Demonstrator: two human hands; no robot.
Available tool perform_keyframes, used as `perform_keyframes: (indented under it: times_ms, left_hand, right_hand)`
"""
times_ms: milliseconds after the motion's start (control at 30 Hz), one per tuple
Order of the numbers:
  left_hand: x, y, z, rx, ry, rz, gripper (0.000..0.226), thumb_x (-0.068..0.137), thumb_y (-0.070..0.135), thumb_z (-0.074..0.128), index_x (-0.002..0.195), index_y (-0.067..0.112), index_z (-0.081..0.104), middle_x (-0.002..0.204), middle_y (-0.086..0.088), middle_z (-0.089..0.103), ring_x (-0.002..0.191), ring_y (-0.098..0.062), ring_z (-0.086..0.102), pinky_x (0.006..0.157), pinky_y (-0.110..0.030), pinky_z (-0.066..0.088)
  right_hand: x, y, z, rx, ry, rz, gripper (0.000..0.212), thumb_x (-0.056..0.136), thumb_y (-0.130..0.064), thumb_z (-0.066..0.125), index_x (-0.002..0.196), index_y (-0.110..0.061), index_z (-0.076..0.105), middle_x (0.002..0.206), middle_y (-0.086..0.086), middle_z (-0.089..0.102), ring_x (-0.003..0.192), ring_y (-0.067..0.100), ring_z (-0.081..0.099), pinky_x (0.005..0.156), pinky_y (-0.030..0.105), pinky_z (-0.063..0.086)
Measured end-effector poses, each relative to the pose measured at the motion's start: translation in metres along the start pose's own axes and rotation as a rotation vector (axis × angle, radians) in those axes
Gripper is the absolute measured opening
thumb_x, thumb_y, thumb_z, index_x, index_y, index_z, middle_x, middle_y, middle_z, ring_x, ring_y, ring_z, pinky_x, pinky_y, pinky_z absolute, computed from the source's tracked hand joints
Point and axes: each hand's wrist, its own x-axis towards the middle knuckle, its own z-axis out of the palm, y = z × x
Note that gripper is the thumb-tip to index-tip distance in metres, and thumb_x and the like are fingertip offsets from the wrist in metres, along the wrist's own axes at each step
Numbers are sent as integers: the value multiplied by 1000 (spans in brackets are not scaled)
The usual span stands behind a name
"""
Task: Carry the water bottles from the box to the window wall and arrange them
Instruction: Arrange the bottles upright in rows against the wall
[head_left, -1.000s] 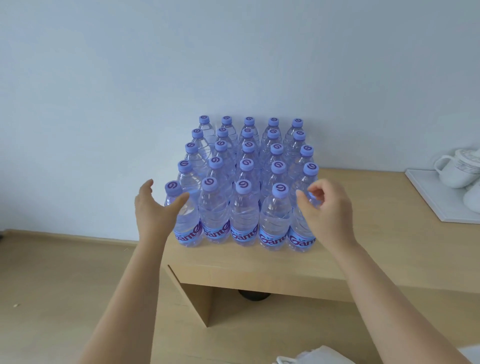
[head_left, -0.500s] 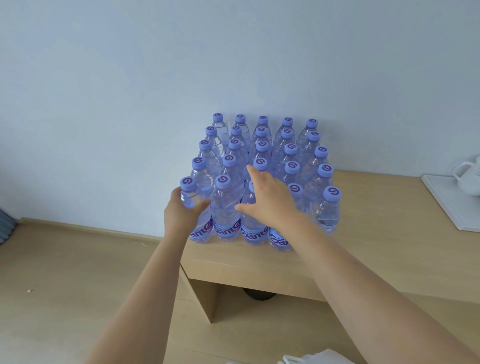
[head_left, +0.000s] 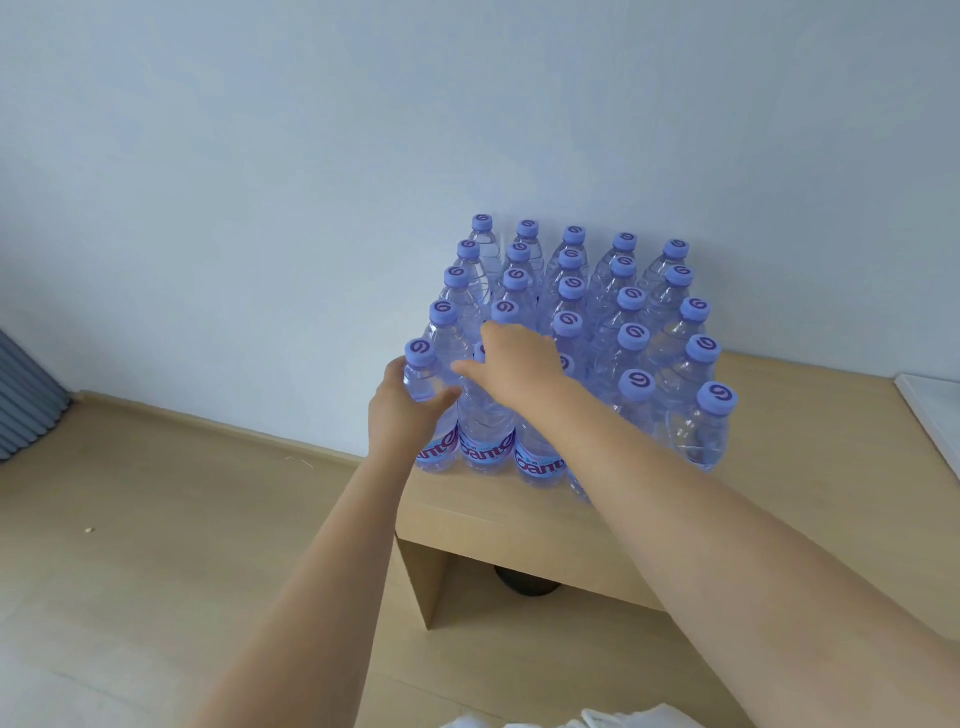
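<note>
Because the water bottles (head_left: 576, 332) need to stand in tidy rows against the wall (head_left: 467, 104), both hands reach in at the near left corner of the block. From the head view, the left hand (head_left: 402, 415) wraps its fingers and thumb round the corner bottle (head_left: 423, 395), just under its cap, likely to nudge it straight. The right hand (head_left: 511, 364) crosses over beside the left one and rests on the tops of the next bottles, fingers loose and holding nothing, maybe to keep them from tipping. Past both hands, the bottles stand upright and touching, on a low wooden bench (head_left: 519, 519). They are clear, thin plastic with bumpy ribs, round purple caps and blue labels low down. The bench looks smooth and flat.
</note>
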Motion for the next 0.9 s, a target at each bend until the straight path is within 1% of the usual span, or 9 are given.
perform_keyframes:
  times_ms: [67,167,400,533,633,733,767,833,900]
  left_hand:
    - [0,-1,0,0,1,0,59,78,37,73,128,18,47,118,-1,61,105,-24,58,78,-30,42]
    - [1,-3,0,6,7,9,60,78,39,73,127,19,47,117,1,61,104,-23,58,77,-29,42]
    - [3,-3,-2,8,-20,12,61,77,40,74,128,20,47,113,4,59,105,-23,57,77,-29,41]
    - [6,-6,-10,-18,-88,3,64,78,42,71,134,22,45,125,2,58,112,-21,56,82,-30,42]
    - [9,-9,-12,-22,-133,3,68,79,34,72,138,25,40,129,3,56,114,-22,54,87,-32,45]
    - [9,-12,-8,-48,-124,10,64,78,33,73,133,26,42,120,5,56,107,-21,55,83,-33,44]
    - [10,-12,-7,-58,-117,15,63,77,35,74,132,27,43,116,7,55,104,-19,54,81,-32,43]
    - [12,-14,-8,-66,-109,21,63,77,35,74,131,28,44,113,10,54,100,-16,52,80,-31,42]
    - [12,-13,-8,-64,-108,21,64,77,35,74,132,27,43,112,11,53,100,-16,51,82,-32,42]
  right_hand:
    - [4,0,4,25,-22,13,24,93,-33,54,93,-10,46,96,12,56,93,31,55,69,34,35]
    - [6,1,4,39,-35,6,26,92,-28,55,86,-9,39,86,9,47,80,29,47,66,33,33]
    - [7,3,0,44,-86,-15,27,91,-30,58,89,-10,40,87,8,45,79,27,45,66,33,33]
    - [-1,6,0,108,-79,-55,36,91,-36,58,104,-6,45,98,9,49,90,27,47,71,33,35]
    - [-28,22,-1,263,159,-172,49,89,-33,61,125,-3,48,122,13,52,113,28,46,91,30,33]
    - [-74,46,12,468,503,-126,21,86,-18,63,102,-4,62,97,7,63,88,16,55,78,23,39]
    - [-90,55,21,554,503,-66,8,85,-15,62,89,-7,63,84,2,63,77,9,55,71,20,41]
    - [-112,67,40,689,378,115,13,85,-15,64,73,-16,59,68,-8,60,65,4,54,62,12,39]
    - [-122,79,61,745,237,294,14,85,-20,66,74,-19,58,69,-9,59,66,3,54,60,10,39]
